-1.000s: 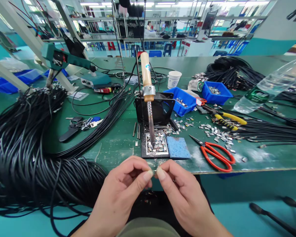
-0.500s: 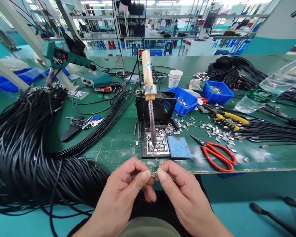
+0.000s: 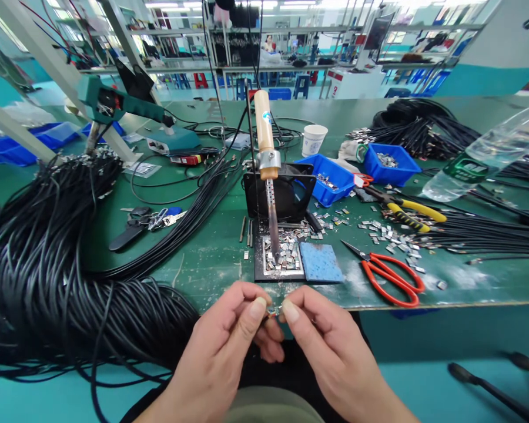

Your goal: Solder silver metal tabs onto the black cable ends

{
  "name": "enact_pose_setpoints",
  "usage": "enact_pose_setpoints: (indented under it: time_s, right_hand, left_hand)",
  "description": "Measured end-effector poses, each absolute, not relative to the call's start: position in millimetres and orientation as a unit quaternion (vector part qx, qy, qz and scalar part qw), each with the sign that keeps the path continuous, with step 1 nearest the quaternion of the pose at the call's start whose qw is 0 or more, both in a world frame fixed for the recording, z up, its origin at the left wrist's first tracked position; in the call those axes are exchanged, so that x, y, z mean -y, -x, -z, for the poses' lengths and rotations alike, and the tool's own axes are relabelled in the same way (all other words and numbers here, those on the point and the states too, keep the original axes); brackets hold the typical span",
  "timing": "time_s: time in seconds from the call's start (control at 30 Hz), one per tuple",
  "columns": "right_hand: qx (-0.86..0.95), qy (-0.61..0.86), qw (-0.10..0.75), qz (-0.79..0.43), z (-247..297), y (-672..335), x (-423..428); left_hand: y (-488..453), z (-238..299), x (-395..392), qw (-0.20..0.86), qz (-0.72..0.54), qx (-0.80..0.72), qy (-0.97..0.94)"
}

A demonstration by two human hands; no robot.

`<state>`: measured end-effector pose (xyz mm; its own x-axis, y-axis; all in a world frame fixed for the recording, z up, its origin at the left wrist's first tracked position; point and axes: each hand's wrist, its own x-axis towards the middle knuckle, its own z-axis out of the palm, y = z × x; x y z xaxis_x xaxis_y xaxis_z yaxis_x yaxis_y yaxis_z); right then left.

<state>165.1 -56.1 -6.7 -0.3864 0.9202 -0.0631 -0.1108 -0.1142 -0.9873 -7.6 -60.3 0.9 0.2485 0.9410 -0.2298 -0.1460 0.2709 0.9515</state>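
At the front edge of the bench, my left hand (image 3: pixel 235 335) pinches the stripped end of a black cable (image 3: pixel 272 315), where fine coloured wires peek out past the thumb. My right hand (image 3: pixel 315 329) is closed, thumb against forefinger, on a tiny metal connector (image 3: pixel 279 309) that meets the wire ends; the fingertips hide most of it. Just beyond stands a soldering iron (image 3: pixel 265 135), tip down over a small tray (image 3: pixel 264 267) of loose metal connectors. A blue sponge (image 3: pixel 321 262) lies right of the tray.
Red-handled scissors (image 3: pixel 392 279) and yellow-handled pliers (image 3: pixel 408 212) lie to the right. Blue bins (image 3: pixel 390 164) hold small metal parts. A thick bundle of black cables (image 3: pixel 127 317) spreads over the left side. A fan (image 3: pixel 282 202) stands behind the tray, and a plastic bottle (image 3: pixel 462 167) lies far right.
The left thumb has shifted slightly up and back, showing more of the coloured wires. Its lower fingers have moved a little to the right. The right hand stays nearly in place.
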Motion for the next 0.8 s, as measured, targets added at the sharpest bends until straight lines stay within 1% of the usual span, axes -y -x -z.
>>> enact_pose_setpoints:
  time_s: [0.13, 0.23, 0.53, 0.8]
  right_hand:
    - [0.588, 0.427, 0.387, -0.568, 7, -169, 55]
    - [0.601, 0.439, 0.382, -0.548, 7, -170, 55]
    - [0.583, 0.438, 0.384, -0.566, 9, -170, 56]
    - [0.585, 0.440, 0.376, -0.568, 11, -168, 54]
  left_hand:
    - [19, -7, 53, 0.622, -0.346, -0.460, -0.531]
    - [22, -9, 50, 0.611, -0.322, -0.467, -0.552]
    - [18, -9, 55, 0.647, -0.340, -0.463, -0.501]
    - [14, -2, 58, 0.616, -0.381, -0.500, -0.475]
